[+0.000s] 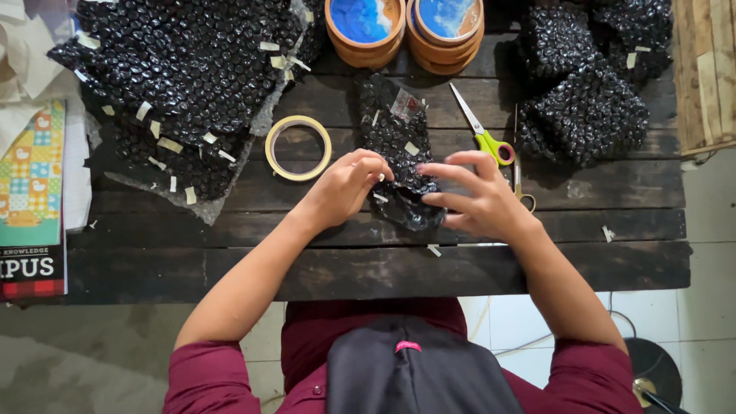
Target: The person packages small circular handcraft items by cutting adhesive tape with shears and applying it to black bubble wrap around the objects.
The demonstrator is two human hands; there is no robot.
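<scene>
Pinching both sides, left hand [346,186] and right hand [479,201] seemingly grip bubble-wrapped bundle [399,149], lengthwise away.

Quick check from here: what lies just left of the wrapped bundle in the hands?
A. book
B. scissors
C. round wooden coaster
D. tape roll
D: the tape roll lies flat on the table just left of the bundle; the scissors lie to its right.

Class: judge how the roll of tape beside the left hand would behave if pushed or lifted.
The roll of tape lies flat on the dark wooden table, so it would probably slide, not roll. It is a thin open ring, so likely light. Stood on edge, it might roll.
</scene>
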